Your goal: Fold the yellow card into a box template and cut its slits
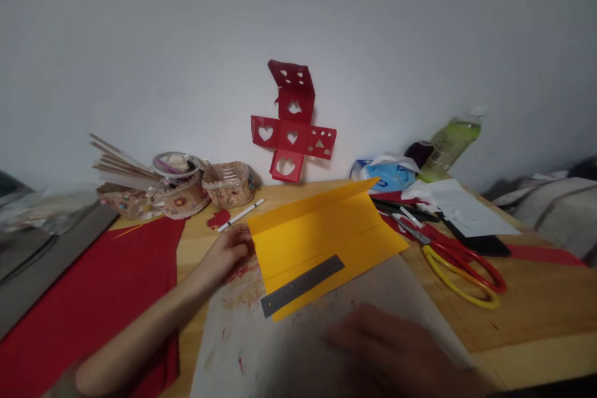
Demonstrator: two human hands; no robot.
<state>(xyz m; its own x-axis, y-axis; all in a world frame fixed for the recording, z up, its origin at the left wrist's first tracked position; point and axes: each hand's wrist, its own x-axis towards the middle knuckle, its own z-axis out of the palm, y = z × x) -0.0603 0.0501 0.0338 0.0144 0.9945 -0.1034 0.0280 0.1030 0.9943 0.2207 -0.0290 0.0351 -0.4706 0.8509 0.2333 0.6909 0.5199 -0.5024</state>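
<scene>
While right hand (387,342) blurs | left hand (232,252) by yellow paper (321,230) | grip unclear

No lettering, brand or number is legible, the markings on the dark ruler (303,285) right of the left hand (232,253) and the blue packet (390,178) beyond the right hand (380,336) being too blurred.
</scene>
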